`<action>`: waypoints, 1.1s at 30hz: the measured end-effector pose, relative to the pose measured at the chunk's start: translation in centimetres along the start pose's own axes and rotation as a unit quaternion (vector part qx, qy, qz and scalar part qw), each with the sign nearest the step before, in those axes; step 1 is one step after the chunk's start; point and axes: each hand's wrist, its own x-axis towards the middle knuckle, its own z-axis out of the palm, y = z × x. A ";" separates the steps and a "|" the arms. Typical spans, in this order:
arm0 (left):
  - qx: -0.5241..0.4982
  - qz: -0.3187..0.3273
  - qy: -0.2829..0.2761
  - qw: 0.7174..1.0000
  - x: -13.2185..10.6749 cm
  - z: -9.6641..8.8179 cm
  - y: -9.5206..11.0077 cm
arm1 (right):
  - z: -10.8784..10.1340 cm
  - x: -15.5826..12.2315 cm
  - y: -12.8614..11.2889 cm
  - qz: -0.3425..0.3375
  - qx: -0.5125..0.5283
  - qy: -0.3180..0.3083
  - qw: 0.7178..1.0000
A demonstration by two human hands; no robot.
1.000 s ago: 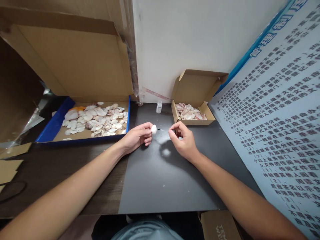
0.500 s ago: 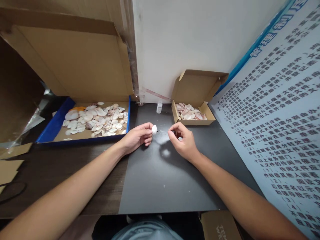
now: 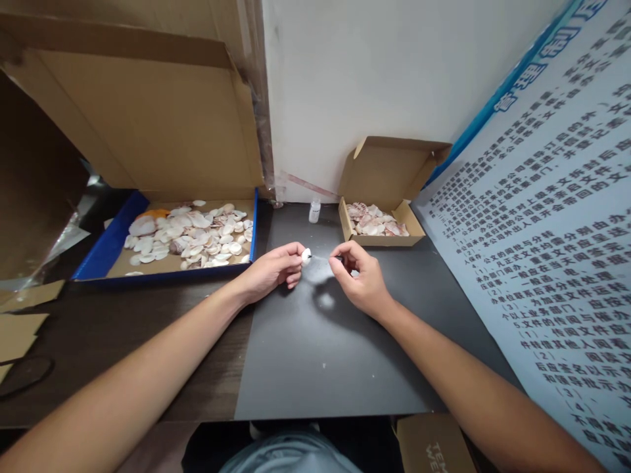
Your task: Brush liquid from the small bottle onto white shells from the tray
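Note:
My left hand (image 3: 277, 269) pinches a small white seashell (image 3: 306, 256) between thumb and fingertips, above the dark mat. My right hand (image 3: 362, 276) is closed on a thin brush (image 3: 323, 257) with a pale shaft and a dark tip. That tip points left and meets the shell; whether it presses on it is too small to tell. Behind the hands stands a small clear bottle (image 3: 314, 211) with a white label. Left of my left hand, an open blue-sided box (image 3: 103, 240) holds many seashells (image 3: 197, 233).
A smaller open cardboard box (image 3: 389, 242) with shells (image 3: 374, 220) stands at the back right by the wall. The dark mat (image 3: 315, 374) lies on a brown wooden table (image 3: 207, 374). A printed poster (image 3: 552, 217) leans along the right side. Cardboard pieces (image 3: 20, 335) lie at far left.
The shell has turned slightly in my left hand, and the brush's dark tip has come left onto it. My right hand has shifted a little left.

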 end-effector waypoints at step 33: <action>0.140 0.015 -0.020 0.990 0.1 0.1 -0.3 | -0.2 0.0 -0.4 -0.005 -0.029 0.047 0.998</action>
